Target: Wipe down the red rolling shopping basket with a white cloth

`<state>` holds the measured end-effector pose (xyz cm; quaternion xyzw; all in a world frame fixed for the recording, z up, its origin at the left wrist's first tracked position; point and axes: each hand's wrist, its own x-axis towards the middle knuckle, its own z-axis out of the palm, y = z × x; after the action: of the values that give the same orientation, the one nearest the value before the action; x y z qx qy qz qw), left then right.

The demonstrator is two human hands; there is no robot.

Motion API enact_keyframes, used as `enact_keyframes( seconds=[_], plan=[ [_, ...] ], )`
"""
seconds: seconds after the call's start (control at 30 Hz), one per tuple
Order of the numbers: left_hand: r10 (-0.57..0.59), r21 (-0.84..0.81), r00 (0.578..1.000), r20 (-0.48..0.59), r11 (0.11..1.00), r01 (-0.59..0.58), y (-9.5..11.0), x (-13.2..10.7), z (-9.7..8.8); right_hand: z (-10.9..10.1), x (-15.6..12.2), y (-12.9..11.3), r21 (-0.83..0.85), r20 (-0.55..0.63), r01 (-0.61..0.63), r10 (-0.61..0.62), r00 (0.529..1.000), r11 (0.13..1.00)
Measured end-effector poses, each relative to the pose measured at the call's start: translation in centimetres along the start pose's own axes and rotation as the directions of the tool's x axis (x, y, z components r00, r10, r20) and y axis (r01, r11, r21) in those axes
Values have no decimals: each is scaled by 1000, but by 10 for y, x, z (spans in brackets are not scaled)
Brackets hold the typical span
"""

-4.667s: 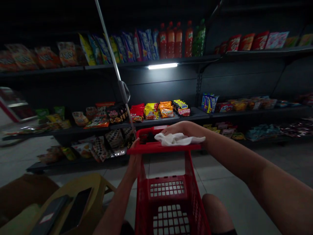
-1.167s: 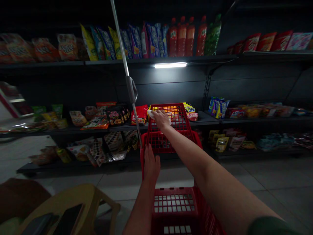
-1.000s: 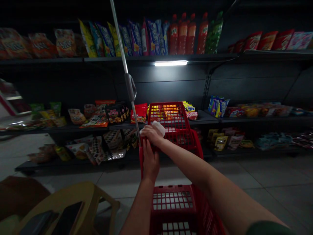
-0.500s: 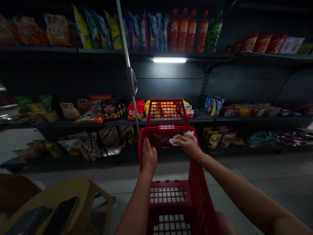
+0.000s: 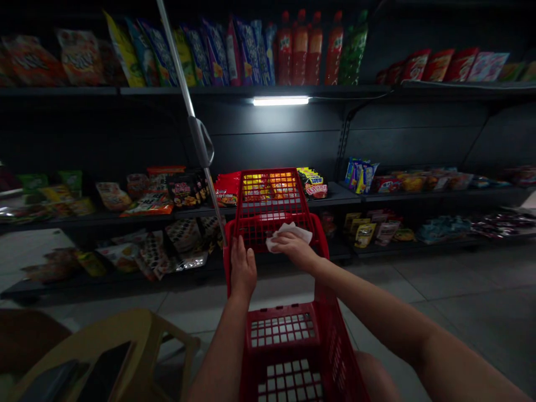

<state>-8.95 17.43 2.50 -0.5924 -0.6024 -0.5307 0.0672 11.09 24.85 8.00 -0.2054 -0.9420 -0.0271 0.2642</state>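
Note:
A red plastic shopping cart (image 5: 322, 240) with grid walls stands in front of me, its raised grid flap (image 5: 270, 209) at the far end. My left hand (image 5: 244, 269) lies along the cart's left rim, fingers stretched out and thumb slightly apart. In my right hand (image 5: 293, 250) is a crumpled white cloth (image 5: 302, 232), pressed on the cart's far rim left of its right corner. Its fingers cover part of the cloth; whether it is fabric or paper I cannot tell. A metal pole (image 5: 178, 61) with a grey grip rises from the cart's left side.
Dark shelves (image 5: 335, 195) carry snack packets (image 5: 184, 190) and bottles (image 5: 300, 50) behind the cart. A lit tube (image 5: 280, 101) hangs under the upper shelf. At lower left stands a tan plastic stool (image 5: 138, 329) with two dark flat devices (image 5: 104, 371) on it.
My right hand has slid the white cloth left along the far rim, away from the right corner. My left hand keeps its place on the rim. The view has shifted slightly.

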Motion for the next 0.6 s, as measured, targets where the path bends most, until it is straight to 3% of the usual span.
enact_keyframes(
  seconds=[0.13, 0.27, 0.4, 0.47, 0.6],
  plan=[
    [-45, -25, 999, 1, 999, 45, 4, -2, 3, -44, -46, 27, -114, 30, -183, 188, 982, 976],
    [-120, -106, 993, 3, 987, 120, 13, -3, 9, -57, -32, 14, -161, 73, -259, 273, 959, 952],
    [-221, -220, 975, 14, 951, 218, 22, -2, 6, -21, 25, -37, -67, -35, -155, 153, 988, 986],
    [-261, -260, 965, 1, 932, 252, 25, -2, 0, 4, 50, -57, -57, -17, -90, 89, 996, 994],
    [-229, -213, 973, 18, 950, 228, 22, -4, -10, 30, 60, -67, -125, 83, -61, 72, 994, 990]
  ],
)
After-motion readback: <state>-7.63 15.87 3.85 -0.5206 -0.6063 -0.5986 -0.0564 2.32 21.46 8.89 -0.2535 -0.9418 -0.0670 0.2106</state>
